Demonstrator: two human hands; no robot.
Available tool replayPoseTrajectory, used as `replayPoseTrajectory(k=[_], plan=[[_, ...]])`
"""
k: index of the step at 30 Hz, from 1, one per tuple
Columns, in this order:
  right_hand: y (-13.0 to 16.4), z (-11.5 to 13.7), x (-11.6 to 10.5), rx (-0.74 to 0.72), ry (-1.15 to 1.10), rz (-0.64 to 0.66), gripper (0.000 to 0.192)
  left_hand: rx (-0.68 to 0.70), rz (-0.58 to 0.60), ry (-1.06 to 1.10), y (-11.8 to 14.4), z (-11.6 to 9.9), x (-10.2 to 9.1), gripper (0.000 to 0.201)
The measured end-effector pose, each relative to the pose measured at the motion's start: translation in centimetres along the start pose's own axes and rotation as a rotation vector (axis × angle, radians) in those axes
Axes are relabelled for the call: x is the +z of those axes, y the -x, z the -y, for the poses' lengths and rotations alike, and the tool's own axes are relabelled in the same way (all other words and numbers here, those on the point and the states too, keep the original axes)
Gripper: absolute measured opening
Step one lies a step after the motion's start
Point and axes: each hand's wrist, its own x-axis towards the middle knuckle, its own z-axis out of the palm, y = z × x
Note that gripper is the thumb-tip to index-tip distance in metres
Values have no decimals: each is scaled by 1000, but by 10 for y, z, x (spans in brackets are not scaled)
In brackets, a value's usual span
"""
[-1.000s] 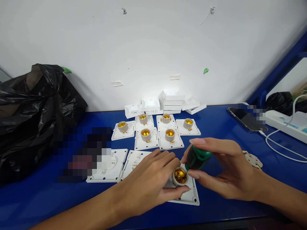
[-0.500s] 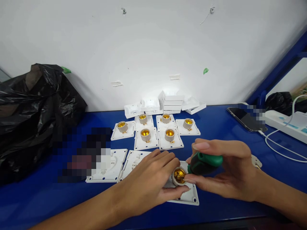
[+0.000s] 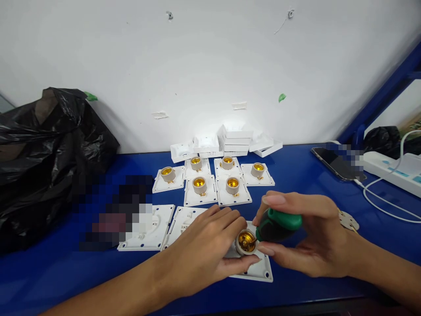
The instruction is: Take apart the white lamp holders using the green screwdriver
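Observation:
My right hand point(image 3: 305, 237) grips a green and black screwdriver point(image 3: 279, 224) by its handle. The screwdriver's shaft reaches down into a lamp socket point(image 3: 246, 241) with a brass-coloured threaded inside and a pale outer ring. That socket sits on a white square plate point(image 3: 255, 271) near the table's front. My left hand point(image 3: 213, 241) is closed around the socket's left side, thumb in front and fingers behind. Under my left forearm, another white plate point(image 3: 177, 219) is partly covered. A further bare white plate point(image 3: 164, 226) lies left of it.
Several white plates with sockets point(image 3: 199, 186) stand in rows behind my hands. White box covers point(image 3: 237, 142) are stacked against the wall. A black plastic bag point(image 3: 49, 162) fills the left. On the right lie a phone point(image 3: 337, 163), a power strip point(image 3: 391, 171) and a round disc point(image 3: 349, 220).
My right hand and the screwdriver have shifted slightly, and the right fingertips have drawn back from the socket rim, exposing the shaft. My left hand stays put on the socket.

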Motion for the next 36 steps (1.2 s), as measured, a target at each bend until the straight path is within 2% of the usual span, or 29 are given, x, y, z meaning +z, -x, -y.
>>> replayPoseTrajectory(k=[13,21,26,31,36], plan=[[-1,-1,2,6,-38,-2,77,-10,-2,-7,0,0,0,28],[1,0,0,44,49,-1,82,13,11,-3,0,2,1,24],[0,1,0,21,6,5,77,10,1,2,0,2,1,25],[0,0,0,20,-4,1,84,23,8,1,0,2,1,24],[1,0,1,24,22,-6,79,24,16,-9,0,2,1,24]])
